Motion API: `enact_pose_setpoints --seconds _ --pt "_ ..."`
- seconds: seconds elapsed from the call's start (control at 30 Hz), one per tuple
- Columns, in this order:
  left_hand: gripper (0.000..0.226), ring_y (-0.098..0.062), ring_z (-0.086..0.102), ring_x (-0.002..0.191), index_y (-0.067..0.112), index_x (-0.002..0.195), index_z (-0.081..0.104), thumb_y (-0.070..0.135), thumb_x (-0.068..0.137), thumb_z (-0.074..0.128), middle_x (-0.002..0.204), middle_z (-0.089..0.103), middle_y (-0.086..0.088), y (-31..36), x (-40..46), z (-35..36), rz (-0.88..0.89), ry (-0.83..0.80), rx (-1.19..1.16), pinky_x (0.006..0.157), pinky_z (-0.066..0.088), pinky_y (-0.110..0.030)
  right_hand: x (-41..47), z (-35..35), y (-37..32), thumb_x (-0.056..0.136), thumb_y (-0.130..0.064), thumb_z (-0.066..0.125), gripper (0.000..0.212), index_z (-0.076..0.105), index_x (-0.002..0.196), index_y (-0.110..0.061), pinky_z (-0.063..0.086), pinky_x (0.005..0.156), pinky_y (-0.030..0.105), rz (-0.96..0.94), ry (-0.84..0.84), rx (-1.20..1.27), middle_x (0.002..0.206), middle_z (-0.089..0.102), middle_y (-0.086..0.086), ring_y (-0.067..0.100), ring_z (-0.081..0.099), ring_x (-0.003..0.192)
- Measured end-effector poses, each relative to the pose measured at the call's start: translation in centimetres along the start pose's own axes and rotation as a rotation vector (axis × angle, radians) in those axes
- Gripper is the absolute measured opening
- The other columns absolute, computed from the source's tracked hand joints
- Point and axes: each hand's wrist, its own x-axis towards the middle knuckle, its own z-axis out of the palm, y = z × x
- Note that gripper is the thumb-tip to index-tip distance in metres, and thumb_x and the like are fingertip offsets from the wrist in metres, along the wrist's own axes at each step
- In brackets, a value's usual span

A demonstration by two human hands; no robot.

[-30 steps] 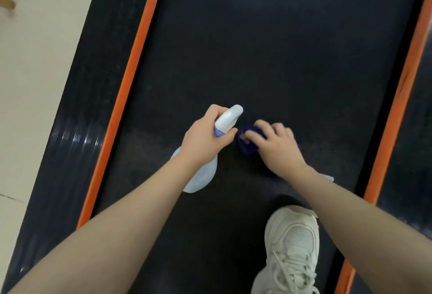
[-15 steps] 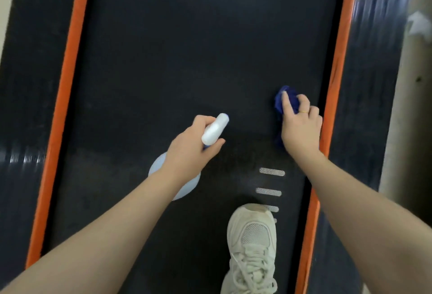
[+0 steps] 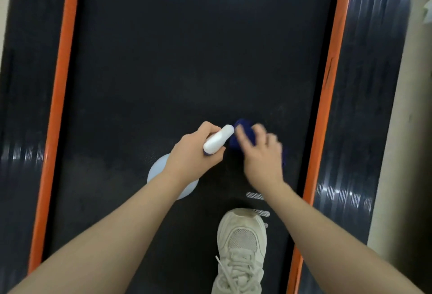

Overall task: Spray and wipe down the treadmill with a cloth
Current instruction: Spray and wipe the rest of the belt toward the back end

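The black treadmill belt runs away from me between two orange side strips. My left hand grips a pale spray bottle by its white head, the round body showing below my wrist. Just to its right, my right hand holds a crumpled dark blue cloth down on the belt. That hand is motion-blurred, fingers spread over the cloth.
A white sneaker stands on the belt at the near edge, below my right forearm. Orange strips and dark ribbed side rails flank the belt. Pale floor lies beyond the right rail.
My right hand has swept the cloth from the belt's right edge back left, close to the spray bottle. My left hand with the bottle has stayed about where it was.
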Motion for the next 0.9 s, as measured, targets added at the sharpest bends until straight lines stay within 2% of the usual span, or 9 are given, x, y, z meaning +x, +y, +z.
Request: enact_pose_setpoints --seconds 0.1,0.13,0.23,0.3,0.5,0.6,0.67,0.77,0.9 --pt "0.028 -0.011 0.062 0.084 0.028 0.106 0.052 0.024 0.084 0.067 0.093 0.064 0.010 0.2 -1.2 0.0 0.039 0.018 -0.010 0.076 0.052 -0.041 -0.3 -0.9 0.8 0.067 -0.014 0.057 0.064 0.044 0.129 -0.026 0.045 0.064 0.036 -0.376 -0.143 0.000 0.124 0.041 0.011 0.029 0.039 0.085" --pt "0.027 -0.011 0.062 0.083 0.027 0.107 0.053 0.024 0.084 0.067 0.092 0.064 0.009 0.2 -1.6 0.1 0.050 0.032 -0.016 0.076 0.052 -0.040 1.6 -1.6 1.5 0.070 -0.014 0.052 0.061 0.046 0.129 -0.027 0.045 0.065 0.037 -0.329 -0.129 -0.022 0.126 0.042 0.011 0.030 0.041 0.085" --pt "0.030 -0.013 0.062 0.086 0.026 0.110 0.055 0.025 0.083 0.068 0.095 0.065 0.008 -0.2 -1.9 0.1 0.108 0.008 -0.013 0.077 0.052 -0.041 7.5 -2.9 3.1 0.079 -0.007 0.051 0.067 0.037 0.142 -0.024 0.039 0.081 0.045 0.221 -0.179 -0.076 0.140 0.035 0.018 0.038 0.043 0.101" --pt "0.031 -0.016 0.062 0.087 0.026 0.111 0.055 0.025 0.083 0.067 0.096 0.065 0.007 -0.6 -1.9 -0.1 0.136 -0.044 -0.013 0.078 0.051 -0.044 6.4 -2.8 1.9 0.075 -0.004 0.057 0.070 0.038 0.141 -0.019 0.040 0.080 0.045 0.273 -0.166 -0.120 0.138 0.037 0.022 0.040 0.046 0.099" --pt "0.026 -0.011 0.062 0.086 0.030 0.109 0.051 0.029 0.086 0.064 0.096 0.065 0.008 -1.9 -1.8 -1.6 0.191 -0.255 0.003 0.078 0.052 -0.042 -2.8 -2.0 -0.9 0.055 -0.014 0.074 0.079 0.042 0.126 -0.026 0.047 0.062 0.037 -0.431 -0.331 -0.106 0.124 0.039 0.011 0.031 0.051 0.079" --pt "0.031 -0.014 0.061 0.088 0.028 0.113 0.050 0.027 0.086 0.065 0.099 0.063 0.006 -3.5 -2.8 -2.5 0.236 -0.246 -0.011 0.079 0.052 -0.041 0.5 -3.1 -1.6 0.070 -0.012 0.068 0.080 0.034 0.141 -0.028 0.045 0.072 0.040 0.003 -0.291 -0.257 0.134 0.039 0.015 0.036 0.051 0.092" --pt "0.032 -0.013 0.059 0.088 0.025 0.116 0.049 0.028 0.087 0.063 0.099 0.062 0.007 -4.8 -3.7 -2.9 0.254 -0.181 0.033 0.077 0.050 -0.037 2.1 -3.6 -3.6 0.087 -0.015 0.051 0.073 0.014 0.148 -0.030 0.038 0.087 0.039 0.243 -0.461 -0.298 0.145 0.024 0.014 0.034 0.041 0.110" --pt "0.034 -0.011 0.053 0.089 0.021 0.120 0.045 0.030 0.090 0.058 0.099 0.054 0.010 -6.5 -5.9 -2.8 0.277 -0.154 0.155 0.075 0.046 -0.031 2.3 -5.6 -6.0 0.092 -0.020 0.043 0.063 0.015 0.147 -0.034 0.035 0.093 0.037 0.153 -0.711 -0.311 0.143 0.023 0.011 0.033 0.036 0.116" --pt "0.033 -0.017 0.053 0.096 0.015 0.119 0.045 0.025 0.090 0.057 0.107 0.053 0.002 -8.4 -7.8 -3.0 0.363 -0.226 0.265 0.074 0.041 -0.026 0.8 -10.8 -7.3 0.092 -0.031 0.048 0.054 0.028 0.142 -0.040 0.035 0.093 0.035 -0.050 -0.804 -0.464 0.137 0.032 0.006 0.028 0.038 0.115"
